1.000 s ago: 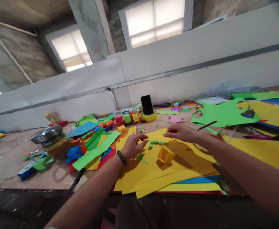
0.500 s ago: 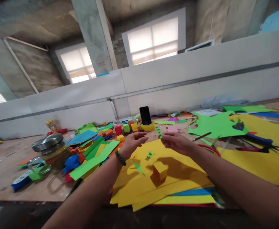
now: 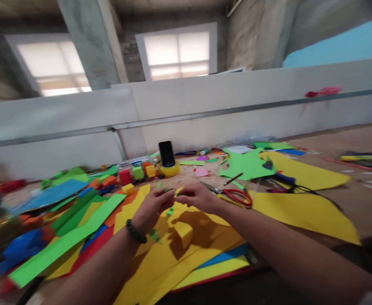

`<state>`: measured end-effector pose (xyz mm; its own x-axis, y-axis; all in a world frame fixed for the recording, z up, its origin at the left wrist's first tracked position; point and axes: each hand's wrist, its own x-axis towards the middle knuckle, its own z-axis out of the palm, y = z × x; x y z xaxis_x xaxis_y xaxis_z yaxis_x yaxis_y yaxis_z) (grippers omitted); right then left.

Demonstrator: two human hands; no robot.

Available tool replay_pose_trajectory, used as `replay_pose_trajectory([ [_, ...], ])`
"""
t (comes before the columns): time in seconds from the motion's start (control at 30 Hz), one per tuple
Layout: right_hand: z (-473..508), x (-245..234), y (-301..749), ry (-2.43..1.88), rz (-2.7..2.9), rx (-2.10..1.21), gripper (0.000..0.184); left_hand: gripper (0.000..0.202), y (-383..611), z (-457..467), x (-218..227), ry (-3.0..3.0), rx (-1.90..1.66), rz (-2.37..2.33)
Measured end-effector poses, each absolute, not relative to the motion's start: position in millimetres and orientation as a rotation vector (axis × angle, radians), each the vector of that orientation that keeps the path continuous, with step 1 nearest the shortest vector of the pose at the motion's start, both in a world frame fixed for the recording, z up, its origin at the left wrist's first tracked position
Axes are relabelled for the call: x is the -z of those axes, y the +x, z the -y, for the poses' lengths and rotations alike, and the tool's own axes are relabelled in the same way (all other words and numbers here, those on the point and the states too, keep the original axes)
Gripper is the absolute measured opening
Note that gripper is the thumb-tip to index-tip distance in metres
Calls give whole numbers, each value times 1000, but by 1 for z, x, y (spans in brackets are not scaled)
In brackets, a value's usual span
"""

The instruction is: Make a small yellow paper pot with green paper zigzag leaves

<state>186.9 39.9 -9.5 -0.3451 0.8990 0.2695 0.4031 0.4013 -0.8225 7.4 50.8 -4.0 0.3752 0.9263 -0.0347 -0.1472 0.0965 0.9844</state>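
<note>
My left hand (image 3: 154, 208), with a dark green bead bracelet (image 3: 135, 232) at the wrist, is closed in a pinch above the yellow sheets (image 3: 160, 264). Close against it, my right hand (image 3: 200, 197) pinches too, the fingertips of both meeting. A small green zigzag paper strip (image 3: 163, 187) shows just past the left fingers; the rest of it is hidden by the hands and blur. Below the hands, a second small green folded piece (image 3: 170, 211) lies on the yellow paper. Nearer to me sits a yellow paper cube (image 3: 183, 234), with a green scrap (image 3: 155, 235) at its left.
Red-handled scissors (image 3: 241, 197) lie right of my right hand. A phone (image 3: 166, 154) stands in a yellow tape roll (image 3: 169, 170) behind. Coloured paper strips (image 3: 74, 235) and a blue paper shape (image 3: 22, 250) crowd the left; a cut green sheet (image 3: 241, 164) lies at right.
My view has turned to the right. My hands, apart before, have come together; the right brought the green zigzag strip over to the left, whose fingers have closed.
</note>
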Motion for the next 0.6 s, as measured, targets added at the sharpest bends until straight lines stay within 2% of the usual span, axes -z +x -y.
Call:
replay_pose_trajectory([
  [0.2, -48, -25, 233, -1523, 1924, -282, 26, 35, -7, -63, 6, 1133, -1047, -900],
  [0.33, -41, -65, 310, -1975, 1640, 51, 41, 37, -10, -68, 6, 1066, -1148, -881],
  [0.43, -32, -75, 356, -2284, 1506, 108, 31, 39, -10, -69, 6, 1050, -1174, -873],
  [0.6, -30, -76, 396, -2697, 1431, 54, 33, 40, -10, -69, 6, 1057, -1182, -876],
])
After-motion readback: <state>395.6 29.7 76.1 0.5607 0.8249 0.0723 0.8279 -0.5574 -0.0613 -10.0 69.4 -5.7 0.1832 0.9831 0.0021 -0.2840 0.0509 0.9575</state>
